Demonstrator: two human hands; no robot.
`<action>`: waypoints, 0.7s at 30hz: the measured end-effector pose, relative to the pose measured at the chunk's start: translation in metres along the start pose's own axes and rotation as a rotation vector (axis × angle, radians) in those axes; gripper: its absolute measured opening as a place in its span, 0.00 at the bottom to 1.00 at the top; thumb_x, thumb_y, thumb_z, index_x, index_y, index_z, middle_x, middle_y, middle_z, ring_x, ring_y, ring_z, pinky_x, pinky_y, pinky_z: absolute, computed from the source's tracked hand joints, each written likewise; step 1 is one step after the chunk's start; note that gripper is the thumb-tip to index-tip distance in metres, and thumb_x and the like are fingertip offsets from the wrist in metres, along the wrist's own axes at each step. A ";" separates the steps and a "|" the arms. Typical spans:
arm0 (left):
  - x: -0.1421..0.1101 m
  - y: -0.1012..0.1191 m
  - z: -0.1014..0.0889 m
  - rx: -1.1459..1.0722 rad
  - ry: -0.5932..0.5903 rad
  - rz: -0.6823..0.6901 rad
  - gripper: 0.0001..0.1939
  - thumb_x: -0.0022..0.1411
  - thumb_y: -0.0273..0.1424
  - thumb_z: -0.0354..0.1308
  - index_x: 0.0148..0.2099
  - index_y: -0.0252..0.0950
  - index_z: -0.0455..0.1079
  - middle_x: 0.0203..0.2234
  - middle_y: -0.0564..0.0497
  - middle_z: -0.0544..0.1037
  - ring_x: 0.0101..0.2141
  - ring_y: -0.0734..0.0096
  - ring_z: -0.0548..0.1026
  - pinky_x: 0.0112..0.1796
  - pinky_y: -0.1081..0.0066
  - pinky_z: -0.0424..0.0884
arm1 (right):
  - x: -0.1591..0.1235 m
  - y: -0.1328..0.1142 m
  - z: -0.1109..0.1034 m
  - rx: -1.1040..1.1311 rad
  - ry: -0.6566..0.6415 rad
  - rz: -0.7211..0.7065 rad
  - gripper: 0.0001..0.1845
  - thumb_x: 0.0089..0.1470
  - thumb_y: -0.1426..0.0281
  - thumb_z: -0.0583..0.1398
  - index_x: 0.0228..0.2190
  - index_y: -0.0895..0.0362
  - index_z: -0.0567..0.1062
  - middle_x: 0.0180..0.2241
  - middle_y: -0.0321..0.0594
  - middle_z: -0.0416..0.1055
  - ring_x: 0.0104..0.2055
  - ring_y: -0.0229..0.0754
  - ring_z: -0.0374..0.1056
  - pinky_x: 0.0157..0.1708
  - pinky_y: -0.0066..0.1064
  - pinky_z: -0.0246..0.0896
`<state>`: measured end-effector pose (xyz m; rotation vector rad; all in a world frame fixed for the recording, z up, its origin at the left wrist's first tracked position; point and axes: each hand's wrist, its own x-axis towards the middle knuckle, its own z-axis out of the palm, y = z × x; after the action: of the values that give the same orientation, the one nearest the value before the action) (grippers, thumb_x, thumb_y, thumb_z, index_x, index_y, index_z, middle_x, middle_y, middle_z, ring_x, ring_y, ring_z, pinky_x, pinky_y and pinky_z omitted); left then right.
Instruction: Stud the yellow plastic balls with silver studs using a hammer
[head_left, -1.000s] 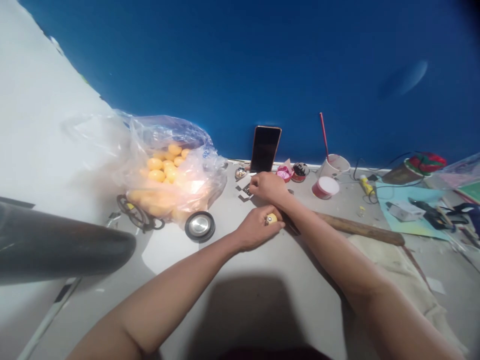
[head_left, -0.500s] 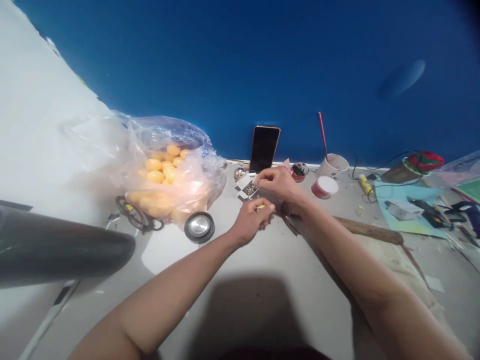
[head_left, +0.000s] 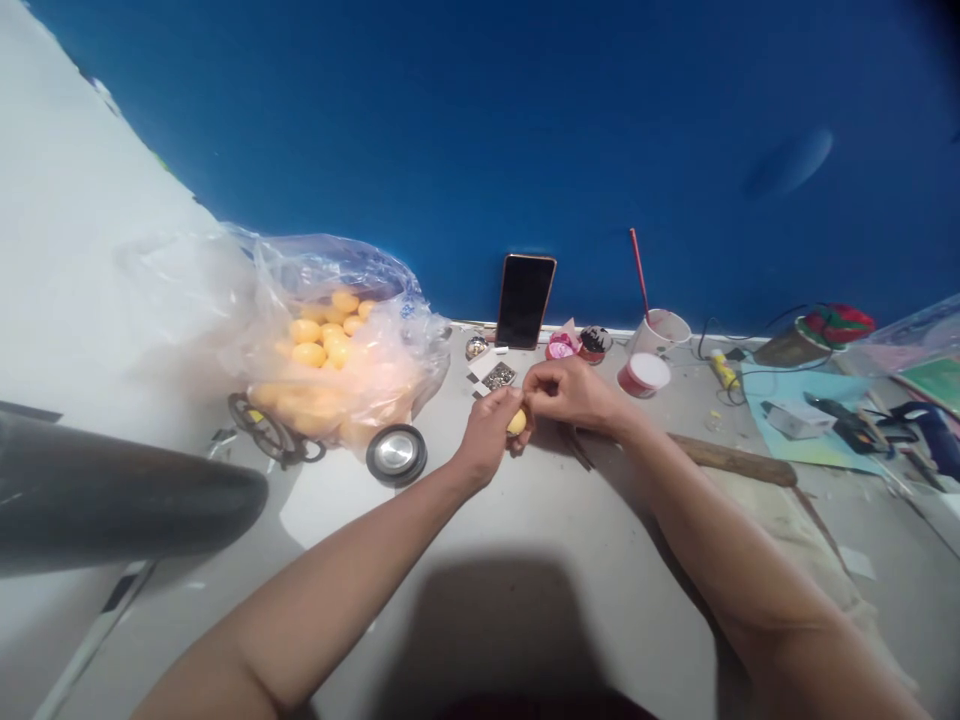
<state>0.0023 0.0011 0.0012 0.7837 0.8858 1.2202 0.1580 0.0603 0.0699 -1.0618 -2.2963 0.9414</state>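
My left hand point(head_left: 491, 432) is closed around a small yellow ball point(head_left: 517, 422) just above the grey table point(head_left: 480, 560). My right hand point(head_left: 568, 390) meets it from the right, fingers pinched together at the ball's top; whatever tiny piece sits in the pinch is too small to name. Just behind the hands lies a small tray of dark metal bits point(head_left: 498, 376). A clear plastic bag point(head_left: 330, 330) full of more yellow balls stands to the left.
A phone point(head_left: 525, 300) leans on the blue wall. Near it are small pink pots point(head_left: 561, 347), a white cup with a red stick point(head_left: 660, 325) and a red-rimmed lid point(head_left: 645, 372). A wooden stick point(head_left: 735, 462), a round metal cap point(head_left: 396, 453) and tools at right surround the hands.
My right hand left the tray of metal bits and came back to the ball. My left hand lifted the yellow ball slightly and turned it toward the right hand.
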 end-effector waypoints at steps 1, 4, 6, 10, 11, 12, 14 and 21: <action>-0.001 -0.001 0.000 0.021 -0.002 0.003 0.24 0.60 0.52 0.65 0.32 0.37 0.64 0.19 0.56 0.71 0.16 0.77 0.66 0.17 0.75 0.60 | -0.001 -0.001 0.000 -0.031 0.000 -0.005 0.05 0.48 0.73 0.60 0.23 0.57 0.75 0.21 0.32 0.70 0.25 0.34 0.62 0.27 0.25 0.52; -0.001 -0.001 0.001 0.021 0.016 -0.013 0.21 0.61 0.49 0.64 0.32 0.37 0.64 0.19 0.55 0.72 0.16 0.77 0.67 0.17 0.76 0.60 | -0.003 -0.004 0.000 -0.110 0.011 -0.016 0.05 0.50 0.73 0.60 0.24 0.57 0.74 0.22 0.32 0.71 0.26 0.35 0.63 0.27 0.26 0.52; -0.001 0.000 0.002 0.018 0.033 -0.018 0.19 0.60 0.47 0.63 0.32 0.37 0.65 0.19 0.55 0.72 0.15 0.77 0.67 0.17 0.76 0.60 | -0.003 -0.004 0.001 -0.145 0.016 -0.012 0.04 0.50 0.74 0.61 0.24 0.57 0.75 0.23 0.33 0.72 0.26 0.35 0.63 0.28 0.26 0.52; -0.001 0.001 0.002 -0.012 0.063 0.004 0.18 0.60 0.45 0.63 0.32 0.36 0.65 0.17 0.56 0.70 0.15 0.77 0.66 0.17 0.76 0.60 | -0.003 -0.001 0.001 -0.111 0.003 -0.003 0.05 0.52 0.74 0.60 0.27 0.58 0.76 0.24 0.33 0.73 0.27 0.35 0.65 0.29 0.27 0.53; -0.001 0.001 0.002 -0.026 0.067 0.008 0.17 0.60 0.44 0.63 0.32 0.36 0.66 0.18 0.56 0.70 0.16 0.78 0.66 0.17 0.76 0.60 | -0.003 0.000 0.001 -0.093 -0.004 -0.003 0.05 0.52 0.74 0.59 0.28 0.58 0.77 0.24 0.33 0.74 0.27 0.35 0.65 0.29 0.27 0.53; -0.002 0.001 0.002 -0.036 0.070 0.008 0.17 0.60 0.44 0.64 0.32 0.36 0.66 0.18 0.56 0.71 0.16 0.78 0.66 0.17 0.76 0.60 | -0.003 0.002 0.000 -0.075 -0.010 -0.002 0.06 0.52 0.74 0.59 0.28 0.58 0.77 0.25 0.33 0.74 0.27 0.35 0.65 0.29 0.27 0.54; -0.002 0.001 0.003 -0.035 0.076 0.003 0.18 0.59 0.44 0.65 0.32 0.35 0.67 0.20 0.56 0.72 0.16 0.79 0.66 0.18 0.76 0.60 | -0.003 0.003 -0.002 -0.040 -0.015 0.006 0.07 0.53 0.74 0.59 0.30 0.58 0.79 0.27 0.34 0.75 0.28 0.36 0.66 0.29 0.27 0.55; -0.002 -0.001 0.003 0.038 0.086 -0.003 0.15 0.60 0.41 0.64 0.32 0.35 0.68 0.21 0.54 0.73 0.16 0.78 0.67 0.18 0.75 0.60 | -0.004 0.001 -0.007 0.041 -0.063 0.028 0.09 0.60 0.67 0.63 0.37 0.56 0.83 0.34 0.38 0.81 0.35 0.39 0.73 0.36 0.29 0.63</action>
<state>0.0046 -0.0013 0.0021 0.7645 0.9828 1.2450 0.1651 0.0601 0.0734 -1.0634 -2.3079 1.0424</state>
